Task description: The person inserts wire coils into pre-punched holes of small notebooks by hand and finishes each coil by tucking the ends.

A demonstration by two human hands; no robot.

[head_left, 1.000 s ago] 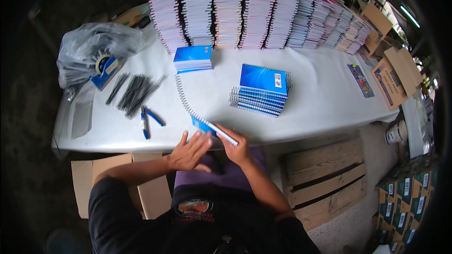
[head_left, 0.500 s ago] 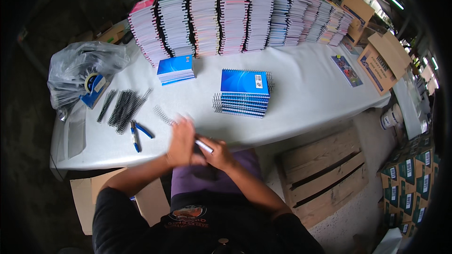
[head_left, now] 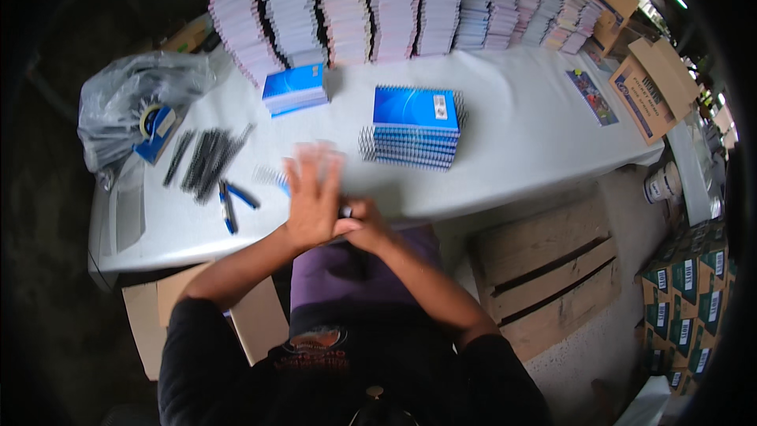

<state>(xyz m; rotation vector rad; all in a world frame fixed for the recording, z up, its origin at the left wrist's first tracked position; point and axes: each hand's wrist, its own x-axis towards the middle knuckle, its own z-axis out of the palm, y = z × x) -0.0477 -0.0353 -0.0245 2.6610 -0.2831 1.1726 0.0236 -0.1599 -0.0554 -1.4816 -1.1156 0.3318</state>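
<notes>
Over the table's front edge, my left hand (head_left: 314,197) is open, its fingers spread and blurred by motion. Just right of it, partly touching its thumb side, my right hand (head_left: 367,227) is closed round a short rod-like tool (head_left: 345,211); only its dark end shows and its kind is unclear. A loose spiral wire coil (head_left: 268,176) lies beside the left fingers, with a blurred bit of blue by it. Beyond my hands stands a stack of blue spiral notebooks (head_left: 415,108), coils sticking out at its sides. Blue-handled pliers (head_left: 229,209) and a pile of black coils (head_left: 209,162) lie to the left.
A smaller blue notebook stack (head_left: 296,83) stands farther back. Tall stacks of notebooks (head_left: 394,16) line the far edge. A plastic bag (head_left: 118,99) and tape dispenser (head_left: 156,140) lie at left. Cardboard box (head_left: 643,102) at right; wooden pallet (head_left: 544,276) on the floor.
My left hand has lifted and spread its fingers over the table edge. The right hand still holds the rod, now mostly hidden. The view has tilted slightly downward.
</notes>
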